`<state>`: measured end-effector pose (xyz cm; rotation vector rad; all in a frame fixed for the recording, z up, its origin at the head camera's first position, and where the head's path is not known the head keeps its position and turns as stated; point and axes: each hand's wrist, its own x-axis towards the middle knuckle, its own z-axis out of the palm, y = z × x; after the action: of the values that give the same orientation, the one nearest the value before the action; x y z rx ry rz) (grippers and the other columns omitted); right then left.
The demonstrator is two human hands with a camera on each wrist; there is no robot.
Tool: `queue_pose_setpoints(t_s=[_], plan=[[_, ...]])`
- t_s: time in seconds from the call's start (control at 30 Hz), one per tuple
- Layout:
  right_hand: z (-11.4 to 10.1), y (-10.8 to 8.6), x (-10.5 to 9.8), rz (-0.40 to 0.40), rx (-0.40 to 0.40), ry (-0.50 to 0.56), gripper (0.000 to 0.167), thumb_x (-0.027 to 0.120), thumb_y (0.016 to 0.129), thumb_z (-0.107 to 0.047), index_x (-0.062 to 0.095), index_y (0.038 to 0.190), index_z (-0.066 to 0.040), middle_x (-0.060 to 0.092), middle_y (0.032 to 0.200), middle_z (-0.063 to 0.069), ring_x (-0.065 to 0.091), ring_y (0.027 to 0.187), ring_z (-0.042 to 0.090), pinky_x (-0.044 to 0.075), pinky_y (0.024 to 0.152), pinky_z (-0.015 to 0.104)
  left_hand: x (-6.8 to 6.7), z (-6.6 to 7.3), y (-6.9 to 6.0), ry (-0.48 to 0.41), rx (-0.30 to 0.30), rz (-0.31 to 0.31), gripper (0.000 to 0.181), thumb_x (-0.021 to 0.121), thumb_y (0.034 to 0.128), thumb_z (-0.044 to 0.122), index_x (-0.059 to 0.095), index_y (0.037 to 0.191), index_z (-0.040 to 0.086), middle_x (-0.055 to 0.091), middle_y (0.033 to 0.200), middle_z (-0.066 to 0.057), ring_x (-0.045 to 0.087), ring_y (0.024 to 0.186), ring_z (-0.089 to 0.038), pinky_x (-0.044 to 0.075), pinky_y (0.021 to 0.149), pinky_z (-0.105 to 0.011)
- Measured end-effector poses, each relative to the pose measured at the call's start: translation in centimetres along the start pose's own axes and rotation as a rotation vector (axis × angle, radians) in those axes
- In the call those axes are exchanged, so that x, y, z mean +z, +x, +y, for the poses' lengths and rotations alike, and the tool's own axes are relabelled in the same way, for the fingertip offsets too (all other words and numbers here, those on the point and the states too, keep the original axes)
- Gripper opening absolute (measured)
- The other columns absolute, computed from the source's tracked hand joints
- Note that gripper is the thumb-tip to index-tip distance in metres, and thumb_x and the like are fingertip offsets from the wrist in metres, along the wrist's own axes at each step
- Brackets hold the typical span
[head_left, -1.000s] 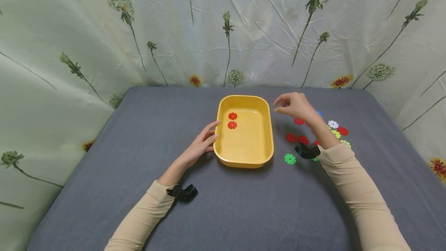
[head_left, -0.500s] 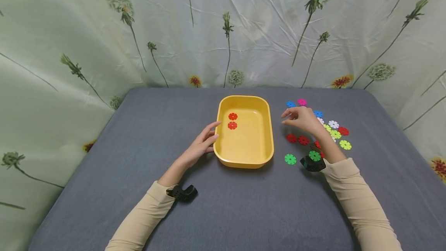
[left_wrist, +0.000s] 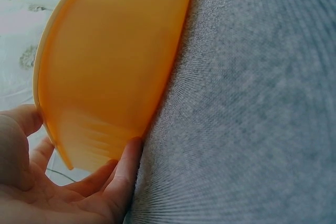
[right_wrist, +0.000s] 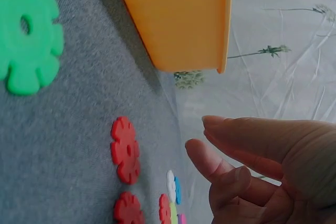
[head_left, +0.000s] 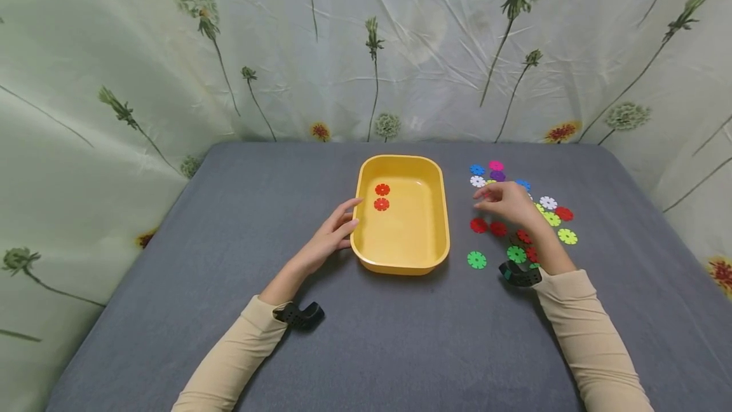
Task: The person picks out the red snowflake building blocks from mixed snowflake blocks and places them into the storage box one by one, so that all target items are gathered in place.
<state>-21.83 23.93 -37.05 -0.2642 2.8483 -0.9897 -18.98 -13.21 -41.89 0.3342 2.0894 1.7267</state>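
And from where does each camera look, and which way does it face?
Head: worn on the head, facing forward and down at the yellow plastic tub and notched plastic discs; left hand, right hand and beige sleeves show.
Left wrist: worn there, facing the tub's outer wall; only the left hand shows.
Right wrist: worn there, facing across discs towards the tub's outside; only the right hand shows.
Shared: both wrist views show the tub's outside and grey fabric.
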Motion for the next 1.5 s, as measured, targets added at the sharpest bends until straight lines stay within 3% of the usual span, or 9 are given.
queue_pose_setpoints(t_s=[0.3,0.47,0.6,0.97,1.3,1.5], plan=[[0.6,0.0,0.1,-0.060,0.011,-0.003,0.026,0.067,0.084,-0.014,0.066,0.104,0.002,0.069,0.086,0.017,0.057,0.070,0.011,0.044,0.059,0.024,0.0,0.0,-0.2,0.012,0.015,-0.006,0.050,0.042,0.0998,0.033,0.023,0.146,0.031,0.032,0.146,-0.018,0.046,0.127,-0.034,0.050,0.096,-0.041],[0.5,0.1,0.2,-0.070,0.014,-0.011,0.025,0.066,0.084,-0.014,0.066,0.104,0.002,0.070,0.087,0.017,0.056,0.070,0.012,0.043,0.059,0.024,-0.1,-0.3,-0.2,0.025,0.047,-0.006,0.050,0.041,0.0997,0.033,0.023,0.146,0.032,0.033,0.144,-0.019,0.048,0.124,-0.031,0.053,0.092,-0.037],[0.6,0.2,0.1,-0.091,0.013,-0.025,0.025,0.067,0.084,-0.014,0.066,0.104,0.002,0.069,0.090,0.018,0.055,0.071,0.014,0.043,0.060,0.025,-0.1,-0.2,-0.1,0.005,0.022,0.000,0.049,0.042,0.0993,0.033,0.025,0.145,0.035,0.034,0.145,-0.016,0.047,0.127,-0.031,0.050,0.096,-0.041],[1.0,0.1,0.4,-0.238,0.012,-0.112,0.036,0.075,0.077,-0.017,0.062,0.105,0.002,0.059,0.088,0.014,0.050,0.077,0.019,0.042,0.062,0.025,0.1,-0.3,-0.1,-0.012,0.012,-0.003,0.049,0.042,0.1000,0.031,0.024,0.145,0.033,0.033,0.146,-0.016,0.044,0.129,-0.034,0.049,0.098,-0.043],[1.3,-0.4,0.8,-0.250,0.014,-0.127,0.026,0.075,0.076,-0.012,0.059,0.093,0.000,0.053,0.079,0.007,0.047,0.072,0.018,0.038,0.061,0.026,0.5,-0.8,-0.2,-0.018,-0.007,0.004,0.051,0.044,0.0985,0.036,0.025,0.145,0.032,0.033,0.146,-0.016,0.045,0.129,-0.032,0.049,0.098,-0.041],[1.1,-0.3,0.7,-0.226,-0.023,-0.129,0.025,0.074,0.077,-0.011,0.058,0.093,-0.001,0.054,0.080,0.009,0.047,0.072,0.018,0.039,0.061,0.026,0.2,-0.2,0.0,-0.014,0.034,-0.009,0.050,0.043,0.0997,0.032,0.024,0.146,0.030,0.033,0.146,-0.018,0.045,0.128,-0.035,0.049,0.097,-0.043]])
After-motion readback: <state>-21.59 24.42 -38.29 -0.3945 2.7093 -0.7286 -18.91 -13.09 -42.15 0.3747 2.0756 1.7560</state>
